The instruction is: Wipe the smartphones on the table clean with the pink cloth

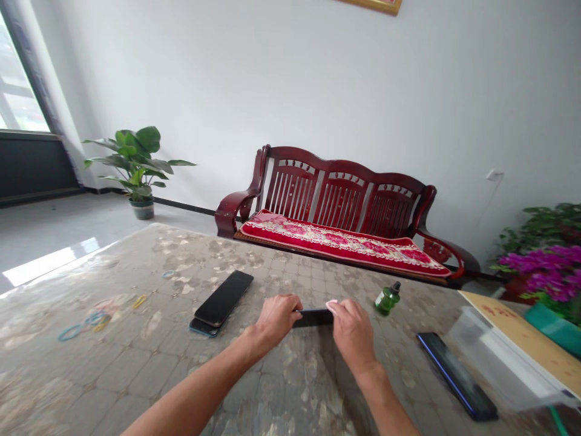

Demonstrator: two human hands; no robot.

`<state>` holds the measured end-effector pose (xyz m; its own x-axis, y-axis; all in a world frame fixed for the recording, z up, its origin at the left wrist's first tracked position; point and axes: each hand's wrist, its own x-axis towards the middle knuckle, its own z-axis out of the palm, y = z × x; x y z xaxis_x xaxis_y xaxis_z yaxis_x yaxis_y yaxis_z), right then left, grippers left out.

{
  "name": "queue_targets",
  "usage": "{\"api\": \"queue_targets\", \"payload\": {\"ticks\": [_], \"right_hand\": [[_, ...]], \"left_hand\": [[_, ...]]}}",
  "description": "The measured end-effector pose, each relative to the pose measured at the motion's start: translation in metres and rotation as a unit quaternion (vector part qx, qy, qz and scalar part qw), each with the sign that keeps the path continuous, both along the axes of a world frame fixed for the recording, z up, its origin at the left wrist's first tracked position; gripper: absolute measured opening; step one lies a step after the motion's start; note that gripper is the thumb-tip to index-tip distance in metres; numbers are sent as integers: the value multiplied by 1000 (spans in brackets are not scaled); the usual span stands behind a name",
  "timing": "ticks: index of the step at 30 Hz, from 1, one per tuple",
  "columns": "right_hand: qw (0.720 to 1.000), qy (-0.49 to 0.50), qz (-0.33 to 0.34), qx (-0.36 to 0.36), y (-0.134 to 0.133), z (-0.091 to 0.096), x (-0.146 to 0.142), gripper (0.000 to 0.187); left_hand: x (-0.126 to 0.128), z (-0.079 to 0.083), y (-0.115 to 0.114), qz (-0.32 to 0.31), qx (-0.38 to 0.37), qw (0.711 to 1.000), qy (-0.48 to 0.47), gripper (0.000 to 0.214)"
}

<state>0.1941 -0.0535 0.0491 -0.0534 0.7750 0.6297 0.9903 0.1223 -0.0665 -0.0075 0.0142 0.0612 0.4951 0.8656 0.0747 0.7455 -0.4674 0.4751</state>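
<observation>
Two bare hands meet near the middle of a worktop (149, 369) covered with a shiny grey-brown patterned sheet. Between them is a slim black phone (313, 318), seen nearly edge-on. The left hand (276, 318) is closed, thumb and fingers clamped on the phone's left end. The right hand (354, 332) is closed on its right end, fingers curled; a small pale pink patch shows at its fingertips, too small to identify.

Among the containers, a small translucent green bottle with a black cap (387, 300) stands to the right of the right hand; its fill level cannot be told. Farther right lies a clear plastic container (492, 357), its contents unclear, against a beige panel with red marks (503, 318). Beyond, a teal planter (551, 330) holds bright purple flowers (538, 269). On the floor at far left, a grey-green pot (143, 209) holds a broad-leaved green plant (136, 157).

Left of the hands, a black phone with a dark screen (226, 297) lies on a blue-edged phone (204, 329); thin coloured loops (97, 319) lie beyond them. A dark phone with a glossy blue edge (456, 375) lies near the clear container.
</observation>
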Motion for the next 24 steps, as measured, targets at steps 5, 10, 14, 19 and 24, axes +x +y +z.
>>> {"api": "queue_targets", "payload": {"ticks": [5, 10, 14, 19, 24], "right_hand": [[1000, 9, -19, -8, 1, 0, 9, 28], [999, -12, 39, -11, 4, 1, -33, 31], [999, -11, 46, -17, 3, -2, -25, 30], [1000, 3, -5, 5, 3, -7, 22, 32], [1000, 2, 10, 7, 7, -6, 0, 30]], "left_hand": [[1, 0, 2, 6, -6, 1000, 3, 9], [1, 1, 1, 12, -6, 1000, 5, 9], [1, 3, -1, 10, -10, 1000, 10, 10], [2, 6, 0, 16, -24, 999, 17, 10], [4, 9, 1, 25, -29, 999, 20, 11]]}}
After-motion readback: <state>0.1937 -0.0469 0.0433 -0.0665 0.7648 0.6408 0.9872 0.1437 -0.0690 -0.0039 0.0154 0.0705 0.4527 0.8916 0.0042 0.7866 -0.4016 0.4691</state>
